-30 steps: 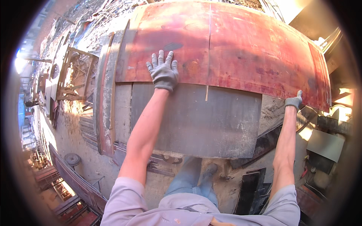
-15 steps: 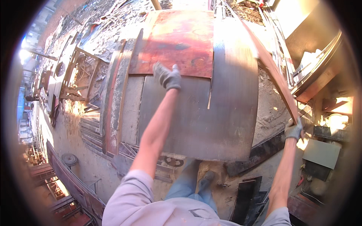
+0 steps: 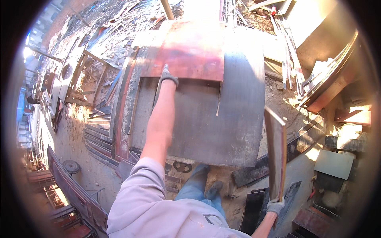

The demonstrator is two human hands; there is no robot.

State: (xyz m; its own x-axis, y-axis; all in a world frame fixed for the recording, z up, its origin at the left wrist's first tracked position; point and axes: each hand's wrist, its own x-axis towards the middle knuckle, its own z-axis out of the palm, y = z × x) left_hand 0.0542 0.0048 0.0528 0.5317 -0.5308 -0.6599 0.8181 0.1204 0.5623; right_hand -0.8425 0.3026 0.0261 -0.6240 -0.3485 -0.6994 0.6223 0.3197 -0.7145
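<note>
In a grey work glove, my left hand (image 3: 168, 76) is closed on the near edge of a red wooden panel (image 3: 192, 59); its thumb seems to lie on top, with the other fingers hidden. A dark gap shows under that edge. The panel rests over large dark grey boards (image 3: 198, 123) in front of me. Low on my right, my gloved right hand (image 3: 275, 206) grips the lower end of a narrow board (image 3: 276, 148), which stands on edge with its pale cut side showing.
Timber strips (image 3: 117, 115) line the stack's left side. A wooden frame (image 3: 85, 79) stands farther left, above a small wheel (image 3: 71, 166). Dark planks (image 3: 252, 206) lie by my feet. On the right are a grey square sheet (image 3: 334, 163) and a large curved panel (image 3: 329, 91).
My left hand has gone from hovering open at the red panel's near edge to holding it. My right hand has drawn the narrow board down and back toward my right side.
</note>
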